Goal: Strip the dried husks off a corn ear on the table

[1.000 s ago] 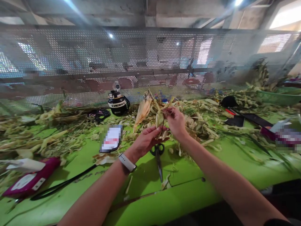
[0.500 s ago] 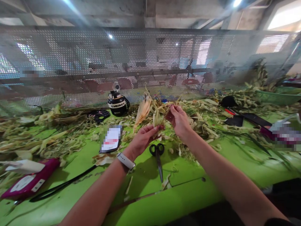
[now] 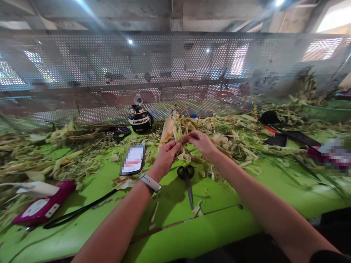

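Observation:
My left hand [image 3: 166,156], with a pale watch at the wrist, is closed on the lower end of a bunch of dried corn husks [image 3: 178,128]. The bunch stands upright above its thumb, with an orange-tan leaf at the left side. My right hand [image 3: 201,143] is pinched close beside the left fingertips, at the base of the husks. What lies between its fingertips is too small to make out. Just below the hands, black-handled scissors [image 3: 187,182] lie closed on the green table [image 3: 175,204], points towards me.
Heaps of husk strips [image 3: 63,160] spread left and behind. A phone [image 3: 133,160], a black ENERGY jug [image 3: 140,119] and a magenta power strip [image 3: 45,204] stand left. At right are a black phone [image 3: 301,138] and a green basin [image 3: 326,112]. A perforated metal screen [image 3: 170,73] closes the back.
My right hand has come down and left, closer to the left fingertips. The husk bunch stays in my left hand. The whole view has shifted slightly.

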A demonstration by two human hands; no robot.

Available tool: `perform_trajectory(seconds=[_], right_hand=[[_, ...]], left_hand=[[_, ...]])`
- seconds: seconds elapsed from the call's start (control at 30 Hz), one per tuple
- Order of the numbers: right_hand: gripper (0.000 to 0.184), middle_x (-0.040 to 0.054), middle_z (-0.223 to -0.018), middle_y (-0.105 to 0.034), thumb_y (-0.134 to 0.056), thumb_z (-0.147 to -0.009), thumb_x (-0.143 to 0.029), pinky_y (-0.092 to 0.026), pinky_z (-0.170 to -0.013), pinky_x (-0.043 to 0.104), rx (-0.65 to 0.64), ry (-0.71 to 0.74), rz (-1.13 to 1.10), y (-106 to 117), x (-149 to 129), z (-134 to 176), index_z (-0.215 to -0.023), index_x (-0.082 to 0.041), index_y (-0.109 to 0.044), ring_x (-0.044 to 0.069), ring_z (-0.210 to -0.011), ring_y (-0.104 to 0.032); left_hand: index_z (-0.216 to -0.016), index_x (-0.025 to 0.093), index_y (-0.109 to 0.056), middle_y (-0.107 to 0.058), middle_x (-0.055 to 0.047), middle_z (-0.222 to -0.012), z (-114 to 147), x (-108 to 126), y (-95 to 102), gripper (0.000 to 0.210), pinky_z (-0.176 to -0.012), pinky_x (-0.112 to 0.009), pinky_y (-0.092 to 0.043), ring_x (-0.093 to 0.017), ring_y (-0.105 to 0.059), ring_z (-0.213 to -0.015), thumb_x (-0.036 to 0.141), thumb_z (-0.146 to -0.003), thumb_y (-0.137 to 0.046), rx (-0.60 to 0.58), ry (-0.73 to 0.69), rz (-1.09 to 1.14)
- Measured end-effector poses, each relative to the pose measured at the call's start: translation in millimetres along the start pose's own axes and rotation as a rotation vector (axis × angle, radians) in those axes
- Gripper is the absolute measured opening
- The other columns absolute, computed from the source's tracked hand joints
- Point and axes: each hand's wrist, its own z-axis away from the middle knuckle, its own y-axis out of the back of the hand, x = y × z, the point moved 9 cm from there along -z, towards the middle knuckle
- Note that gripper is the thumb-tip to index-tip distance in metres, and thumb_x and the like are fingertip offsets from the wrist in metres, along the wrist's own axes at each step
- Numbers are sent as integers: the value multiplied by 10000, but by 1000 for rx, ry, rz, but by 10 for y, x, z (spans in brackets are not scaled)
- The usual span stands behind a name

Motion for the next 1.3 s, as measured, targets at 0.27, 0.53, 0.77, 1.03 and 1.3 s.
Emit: perform_trajectory(seconds=[0.27,0.53,0.77,1.03,1.3], right_hand=[[244,-49,-622,-509,-655,-652,-400,-387,-637,242,56,75,-93,28,-38,12,-684,-188,-537,98,-610,-456],[357,-31,-633,-557,-675,-646,-511,-383,-595,245,-8,-34,-176,-5,1,37,-682,-182,-541,105,-605,-503],[380,-38,-581,-551,-766,-561,-463,-400,-617,255,-39,-36,-218,-37,46,48,-575,-182,-512,113,-606,-526],[266,-63,-622,-597,-794,-553,-285,-454,-645,236,-76,-155,-690,-166,103,97,-618,-209,-548,96,-607,-557],[88,-56,-688,-681,-580,-781,-160,-499,-569,203,78,-291,-874,152,94,1,-740,-234,-603,94,-615,-617]], left_hand=[[-823,143,-728,-701,-47,-837,-9,-42,8,273,-635,-178,-444,-78,-560,-677,274,-588,-780,-78,159,71],[-902,137,-720,-706,-66,-861,-56,-34,45,296,-656,-205,-427,-103,-569,-710,308,-661,-732,-133,92,-16],[-905,149,-721,-700,-49,-847,-33,-16,-25,319,-636,-187,-417,-94,-560,-709,330,-643,-741,-158,59,-63],[-854,147,-730,-694,-45,-793,-50,8,23,305,-632,-201,-430,-82,-550,-638,316,-603,-769,-146,74,-18],[-802,166,-734,-692,-25,-774,22,1,-53,248,-588,-199,-404,-60,-501,-579,307,-600,-766,-198,86,-141]])
